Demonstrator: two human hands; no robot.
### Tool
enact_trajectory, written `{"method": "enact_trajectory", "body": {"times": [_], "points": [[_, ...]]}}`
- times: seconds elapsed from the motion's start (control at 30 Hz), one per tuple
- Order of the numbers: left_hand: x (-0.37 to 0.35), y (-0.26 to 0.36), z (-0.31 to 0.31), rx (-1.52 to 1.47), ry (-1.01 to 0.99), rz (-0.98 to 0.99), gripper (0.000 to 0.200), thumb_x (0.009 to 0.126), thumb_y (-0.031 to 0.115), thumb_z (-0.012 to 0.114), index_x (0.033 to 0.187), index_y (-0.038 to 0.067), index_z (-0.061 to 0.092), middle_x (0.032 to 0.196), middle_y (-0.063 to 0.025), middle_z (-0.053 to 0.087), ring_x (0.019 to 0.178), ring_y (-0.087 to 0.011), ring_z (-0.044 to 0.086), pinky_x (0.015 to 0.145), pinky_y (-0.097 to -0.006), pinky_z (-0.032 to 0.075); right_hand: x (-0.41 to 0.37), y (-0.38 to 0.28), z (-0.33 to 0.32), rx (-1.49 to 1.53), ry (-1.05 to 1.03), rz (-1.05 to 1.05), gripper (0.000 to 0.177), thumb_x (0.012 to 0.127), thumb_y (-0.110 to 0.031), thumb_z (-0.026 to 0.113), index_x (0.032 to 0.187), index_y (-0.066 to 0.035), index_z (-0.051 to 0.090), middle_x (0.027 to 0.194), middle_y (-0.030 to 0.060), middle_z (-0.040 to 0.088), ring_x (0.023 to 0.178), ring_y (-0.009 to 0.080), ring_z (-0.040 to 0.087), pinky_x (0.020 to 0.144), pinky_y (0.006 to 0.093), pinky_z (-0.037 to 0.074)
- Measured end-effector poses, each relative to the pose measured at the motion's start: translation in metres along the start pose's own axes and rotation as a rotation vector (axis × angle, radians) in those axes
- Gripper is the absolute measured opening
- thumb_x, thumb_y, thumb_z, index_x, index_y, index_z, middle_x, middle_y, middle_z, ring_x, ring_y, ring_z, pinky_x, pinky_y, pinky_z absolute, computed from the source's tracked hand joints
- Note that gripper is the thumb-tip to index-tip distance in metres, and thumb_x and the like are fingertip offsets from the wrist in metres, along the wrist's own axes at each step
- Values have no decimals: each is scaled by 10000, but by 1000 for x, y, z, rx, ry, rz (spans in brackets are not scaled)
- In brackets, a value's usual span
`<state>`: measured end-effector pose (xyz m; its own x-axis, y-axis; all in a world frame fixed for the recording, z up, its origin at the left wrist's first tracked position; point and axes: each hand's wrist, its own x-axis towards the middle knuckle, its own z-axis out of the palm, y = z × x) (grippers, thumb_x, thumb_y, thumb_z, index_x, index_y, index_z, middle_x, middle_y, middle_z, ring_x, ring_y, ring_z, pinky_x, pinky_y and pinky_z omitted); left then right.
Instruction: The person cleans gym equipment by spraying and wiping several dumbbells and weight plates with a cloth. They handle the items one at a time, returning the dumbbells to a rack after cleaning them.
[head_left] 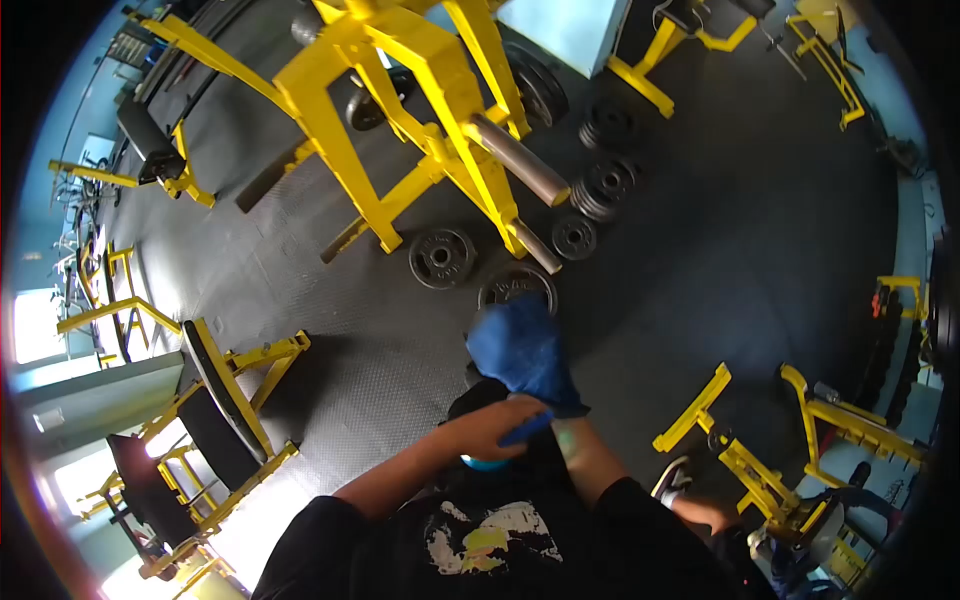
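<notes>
Blurred blue fabric covers my right hand up to the wrist, like a cloth or loose mitt, and hides its fingers. My left hand reaches across in front of my chest to the right wrist, its fingers curled round a narrow blue strip. Whether this strip belongs to the blue fabric I cannot tell. Just beyond the fabric, a weight plate lies on the dark floor, partly covered in this view. Another weight plate lies flat to its left.
A yellow plate-loaded frame with bare metal pegs stands ahead. Several stacked plates sit right of it. A padded bench is on the left. At lower right, a person's arm shows near a yellow machine.
</notes>
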<state>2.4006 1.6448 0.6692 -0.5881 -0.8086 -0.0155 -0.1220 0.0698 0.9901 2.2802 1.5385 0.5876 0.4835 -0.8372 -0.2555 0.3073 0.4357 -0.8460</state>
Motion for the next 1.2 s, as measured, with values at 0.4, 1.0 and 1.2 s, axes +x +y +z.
{"method": "enact_trajectory", "body": {"times": [0.4, 1.0, 1.2], "points": [[-2, -275, 32, -34, 298, -832, 572, 739, 286, 736, 1213, 26, 549, 1088, -203, 620, 1046, -367, 614, 951, -426, 463, 92, 113, -251, 633, 23, 360, 139, 893, -207, 570, 892, -127, 683, 673, 45, 459, 728, 176, 512, 871, 453, 522], [-17, -625, 37, 508, 183, -593, 557, 755, 305, 748, 1169, 5, 528, 1093, -230, 622, 1004, -389, 627, 859, -442, 505, 102, 166, -311, -1407, 258, -651, 124, 986, -165, 489, 1030, -53, 516, 972, 30, 581, 838, 140, 582, 780, 323, 477], [-11, -598, 30, 583, 225, -506, 401, 761, 300, 712, 1020, 7, 626, 952, -221, 662, 932, -405, 647, 847, -444, 513, 41, 139, -338, -2435, 474, -819, 267, 966, -277, 542, 1163, -102, 583, 1245, 31, 647, 1044, 213, 620, 970, 372, 448]]}}
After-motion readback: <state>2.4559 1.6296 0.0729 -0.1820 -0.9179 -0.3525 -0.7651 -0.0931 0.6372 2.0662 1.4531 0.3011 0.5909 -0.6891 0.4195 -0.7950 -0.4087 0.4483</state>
